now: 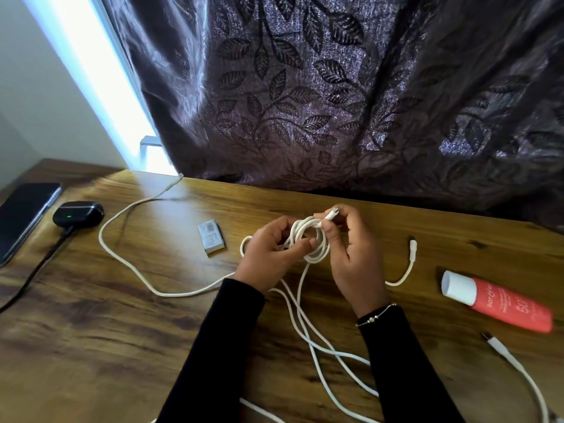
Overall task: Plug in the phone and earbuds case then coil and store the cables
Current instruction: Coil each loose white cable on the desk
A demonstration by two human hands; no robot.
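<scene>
A white cable coil (pixel 316 239) hangs between my hands over the middle of the wooden table (pixel 122 346). My left hand (pixel 270 257) grips the coil's left side. My right hand (pixel 355 254) pinches the cable's plug end at the top of the coil. More white cable (pixel 122 257) trails loose to the left and toward the near edge. A black phone (pixel 23 218) lies at the far left. Beside it sits the black earbuds case (pixel 78 212), a green light on and a black cable (pixel 36 267) plugged into it.
A small grey box (pixel 211 236) lies left of my hands. An orange tube with a white cap (pixel 500 302) lies at the right, near another white cable end (pixel 500 349). A dark leaf-patterned curtain (pixel 335 102) hangs behind the table.
</scene>
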